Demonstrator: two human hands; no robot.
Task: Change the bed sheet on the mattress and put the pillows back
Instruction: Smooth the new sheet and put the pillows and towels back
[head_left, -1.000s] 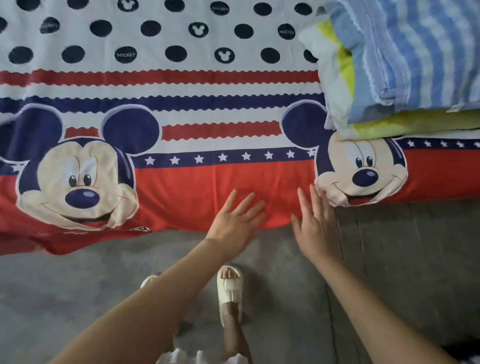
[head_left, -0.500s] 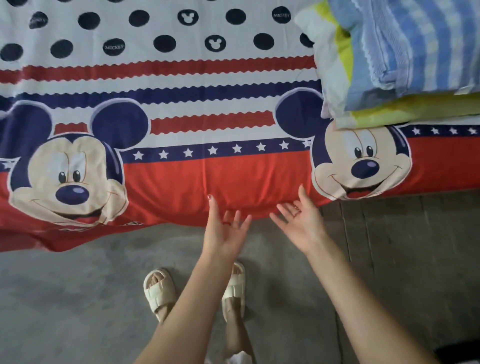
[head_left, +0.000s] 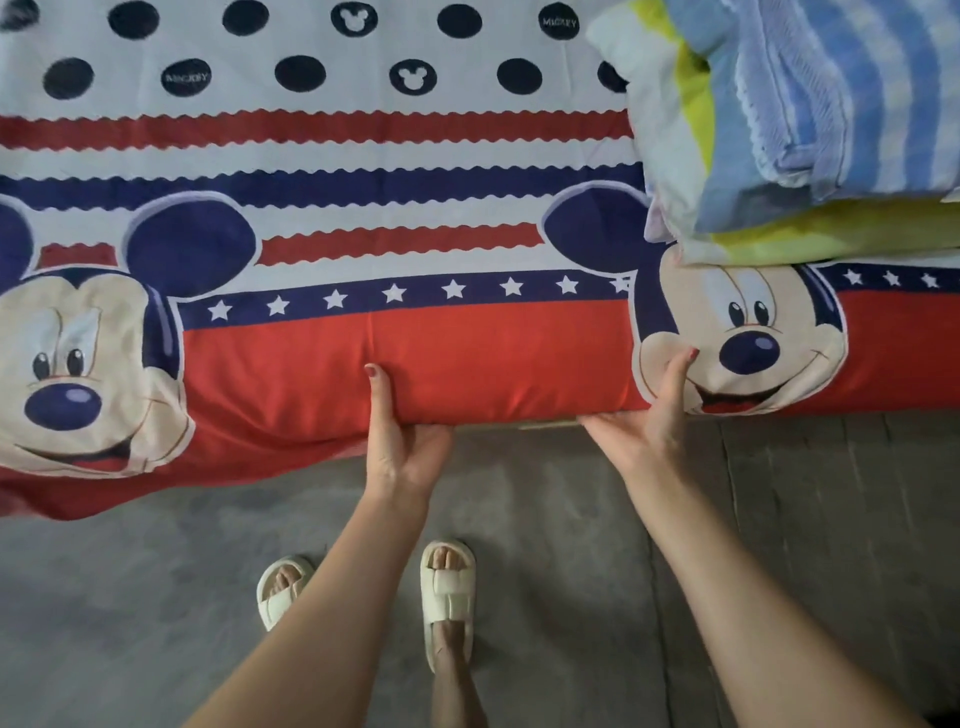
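**Sheet edge gripped at near side of mattress**

A printed cotton bed sheet (head_left: 415, 208) is seen spread across the mattress, filling the upper half of the head view. Its pattern is recorded from far to near: a white field with dark navy dots, some carrying a small mouse-head mark or lettering; wavy red and navy stripes on white; a navy band with white stars; then a solid red border. Two large cartoon mouse faces with navy ears are printed on the border, one at the left and one at the right. The red border is folded over the near edge of the mattress. At the left it hangs lower and looser, with soft creases; between the hands it is drawn more taut.

The left hand (head_left: 400, 441) is closed on the red border, thumb on top of the cloth and fingers curled beneath the edge. The right hand (head_left: 644, 421) holds the same edge beside the right mouse face, thumb up against the print, fingers hidden under the fold. Both thumbnails are painted red.

A stack of striped blue, white and yellow-green pillows (head_left: 805, 130) rests on the sheet at the upper right, partly covering the right mouse's ear.

Below, a grey concrete floor (head_left: 156, 623) is seen, with two feet in cream slide sandals (head_left: 449, 597).
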